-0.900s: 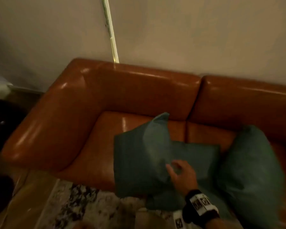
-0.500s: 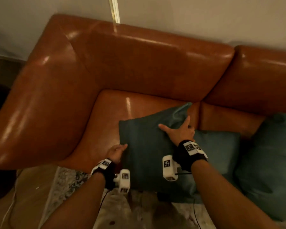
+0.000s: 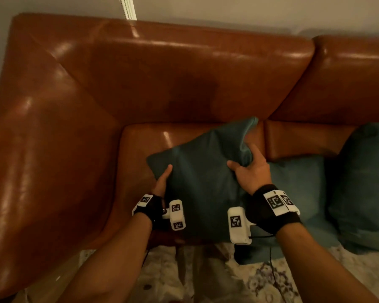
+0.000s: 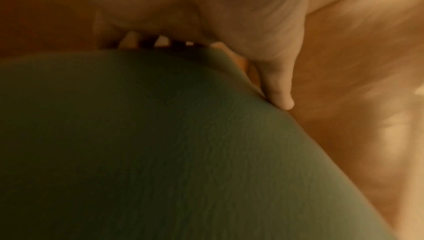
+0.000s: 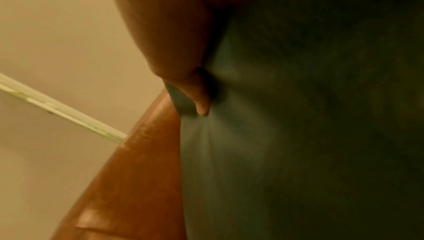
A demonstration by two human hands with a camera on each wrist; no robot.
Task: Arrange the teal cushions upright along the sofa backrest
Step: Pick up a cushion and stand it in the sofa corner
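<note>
A teal cushion is held tilted over the seat of the brown leather sofa, its far corner pointing at the backrest. My left hand grips its left edge, thumb on top and the other fingers underneath. My right hand pinches its right edge near the raised corner. In the left wrist view the cushion fills the frame below my thumb. In the right wrist view my thumb dents the cushion. A second teal cushion lies flat to the right, and a third lies beyond it.
The sofa's wide left armrest meets the backrest at a corner. A bare strip of seat shows to the left of the held cushion. A patterned rug covers the floor in front. A pale wall rises behind.
My left hand came in and took the cushion's left edge. My right hand went from lying on top to gripping its right edge. The view moved closer to the sofa.
</note>
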